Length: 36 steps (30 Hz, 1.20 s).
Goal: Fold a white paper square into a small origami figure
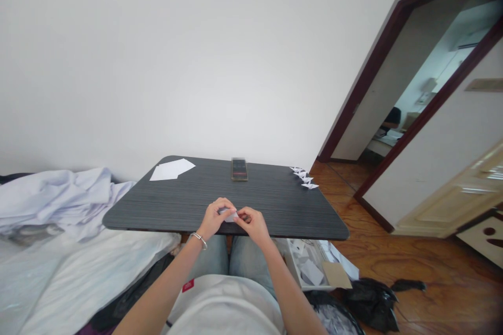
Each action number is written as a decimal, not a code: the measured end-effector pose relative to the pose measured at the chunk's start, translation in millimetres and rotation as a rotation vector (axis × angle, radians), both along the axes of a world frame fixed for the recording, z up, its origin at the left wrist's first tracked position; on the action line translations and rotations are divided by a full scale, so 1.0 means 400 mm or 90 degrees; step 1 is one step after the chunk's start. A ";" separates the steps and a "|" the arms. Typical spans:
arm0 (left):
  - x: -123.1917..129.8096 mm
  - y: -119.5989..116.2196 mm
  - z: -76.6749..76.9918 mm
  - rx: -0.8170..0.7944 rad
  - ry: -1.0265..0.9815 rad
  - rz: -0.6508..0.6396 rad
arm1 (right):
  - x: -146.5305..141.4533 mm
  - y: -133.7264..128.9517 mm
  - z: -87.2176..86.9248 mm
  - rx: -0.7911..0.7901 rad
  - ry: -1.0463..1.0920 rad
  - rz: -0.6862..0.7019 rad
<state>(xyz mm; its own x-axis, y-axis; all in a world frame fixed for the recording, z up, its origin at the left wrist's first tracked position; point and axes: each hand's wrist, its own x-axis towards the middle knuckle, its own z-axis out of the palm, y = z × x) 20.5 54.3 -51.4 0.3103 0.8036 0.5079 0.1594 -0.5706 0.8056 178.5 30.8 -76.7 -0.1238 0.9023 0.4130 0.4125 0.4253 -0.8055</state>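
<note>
Near the front edge of the dark table (176, 207), a small folded piece of white paper (228, 215) is held between both my hands. My left hand (217, 214) pinches its left side, with a bracelet at the wrist. On the paper's right side, my right hand (252, 222) grips with thumb and curled fingers. The fingers cover much of the paper, so its full shape is hidden. Several small folded paper figures (310, 186) stand in a row at the table's right edge. Flat white sheets (167, 170) lie at the back left.
A phone-like dark object (239, 169) lies at the table's back middle, by the wall. White cloth (78, 196) is heaped on the left. Below the table's right side are a white box of papers (306, 267) and black plastic bags (371, 301) on the wooden floor.
</note>
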 end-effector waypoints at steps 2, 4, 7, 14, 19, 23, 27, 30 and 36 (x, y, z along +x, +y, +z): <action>-0.001 0.000 0.000 -0.001 0.003 -0.007 | -0.001 -0.001 0.003 0.010 -0.001 -0.004; -0.001 0.001 0.000 -0.010 0.004 -0.012 | -0.004 -0.004 0.005 0.022 0.003 -0.011; 0.003 0.005 -0.005 -0.055 -0.003 -0.007 | -0.006 -0.008 0.005 0.027 0.010 -0.035; 0.008 0.026 -0.035 -0.184 -0.041 -0.021 | -0.001 -0.004 -0.003 -0.035 0.078 -0.127; 0.004 0.030 -0.041 -0.220 -0.045 -0.041 | 0.005 0.007 0.000 -0.084 0.147 -0.056; -0.002 0.029 -0.035 -0.230 -0.046 -0.057 | 0.011 0.013 0.000 -0.103 0.148 -0.009; 0.000 0.029 -0.034 -0.232 -0.042 -0.074 | 0.016 0.016 -0.006 -0.115 0.165 -0.001; 0.008 0.029 -0.039 -0.238 -0.027 -0.090 | 0.018 0.019 -0.012 -0.119 0.183 -0.014; 0.012 0.029 -0.044 -0.235 0.011 -0.100 | 0.020 0.022 -0.019 -0.121 0.216 -0.033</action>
<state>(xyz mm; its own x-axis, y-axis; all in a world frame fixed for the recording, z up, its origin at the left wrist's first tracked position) 25.3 65.8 -68.9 0.4493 0.8735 0.1876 0.1081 -0.2616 0.9591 186.5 39.6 -84.1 0.0387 0.9682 0.2473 0.1265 0.2407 -0.9623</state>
